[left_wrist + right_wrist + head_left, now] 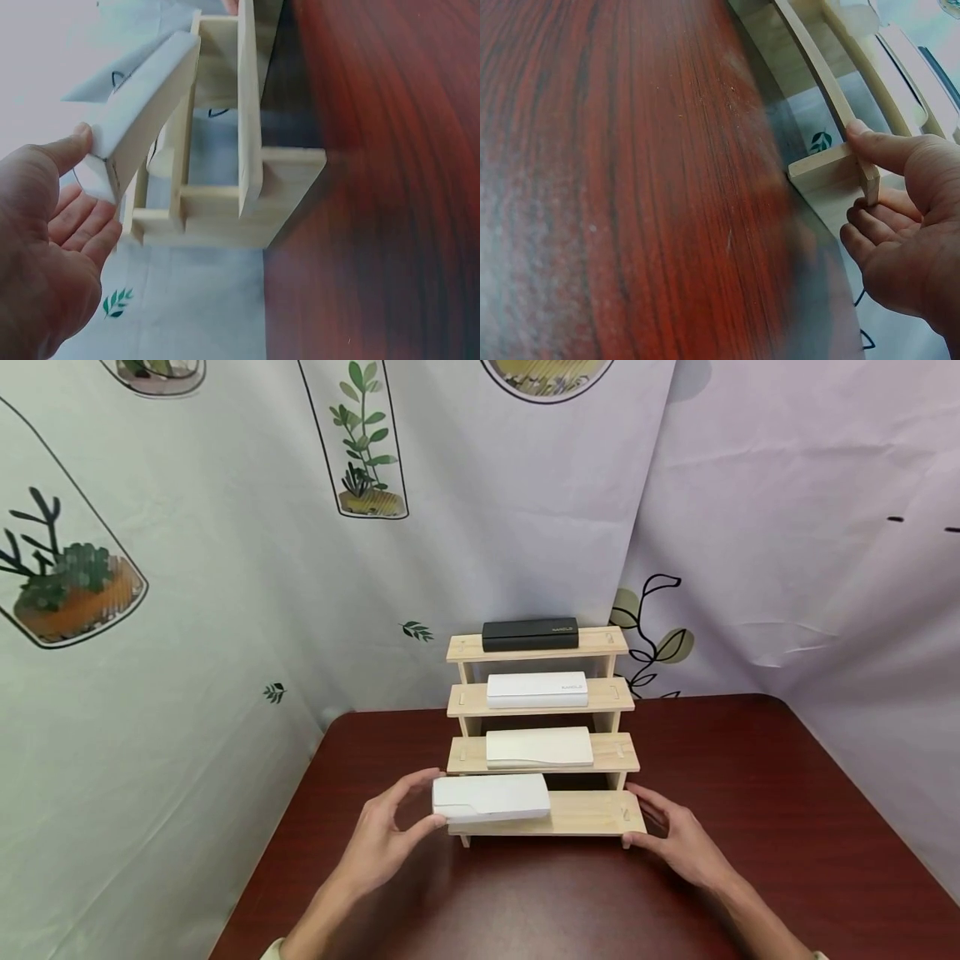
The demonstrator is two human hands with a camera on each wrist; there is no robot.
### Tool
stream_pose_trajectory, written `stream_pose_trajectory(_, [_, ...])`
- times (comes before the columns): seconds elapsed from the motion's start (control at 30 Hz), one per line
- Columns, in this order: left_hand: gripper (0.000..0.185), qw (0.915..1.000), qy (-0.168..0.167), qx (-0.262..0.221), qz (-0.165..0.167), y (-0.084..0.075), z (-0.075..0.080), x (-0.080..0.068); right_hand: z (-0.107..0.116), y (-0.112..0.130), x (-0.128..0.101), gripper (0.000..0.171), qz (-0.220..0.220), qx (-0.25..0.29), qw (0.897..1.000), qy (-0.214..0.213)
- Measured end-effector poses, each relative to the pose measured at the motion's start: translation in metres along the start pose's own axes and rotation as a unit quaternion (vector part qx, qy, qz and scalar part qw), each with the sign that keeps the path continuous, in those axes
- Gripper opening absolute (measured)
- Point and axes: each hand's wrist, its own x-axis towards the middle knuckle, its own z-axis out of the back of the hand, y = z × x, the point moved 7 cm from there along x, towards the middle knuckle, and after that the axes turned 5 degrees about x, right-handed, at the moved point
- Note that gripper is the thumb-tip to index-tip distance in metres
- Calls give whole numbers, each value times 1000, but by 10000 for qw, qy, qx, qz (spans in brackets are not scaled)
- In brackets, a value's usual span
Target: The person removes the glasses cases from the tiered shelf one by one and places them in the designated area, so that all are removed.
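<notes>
A white glasses case point(491, 797) is pinched at its left end between the thumb and fingers of my left hand point(386, 835). It sits over the left part of the lowest shelf of a stepped wooden rack point(592, 812); in the left wrist view the case point(142, 105) is tilted and apart from the bottom board point(250, 112). My right hand point(678, 839) grips the right end of that same board, thumb on the front edge and fingers behind, as the right wrist view shows with the hand point(915, 225).
Higher shelves hold a cream case point(538, 747), another white case point(537, 690) and, on top, a black case point(529, 634). The rack stands on a dark red wooden table point(540, 893). A printed curtain point(262, 568) hangs behind and beside the table.
</notes>
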Motion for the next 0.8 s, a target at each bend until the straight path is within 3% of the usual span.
stream_pose_trajectory(0.27, [64,9989,-70,-404,236,6,23,-3,0,1,-1,82,6,14,10000,8])
stream_pose_trajectory(0.8, [70,9955,-823,-314,343,22,78,-7,0,1,-1,81,90,70,9999,48])
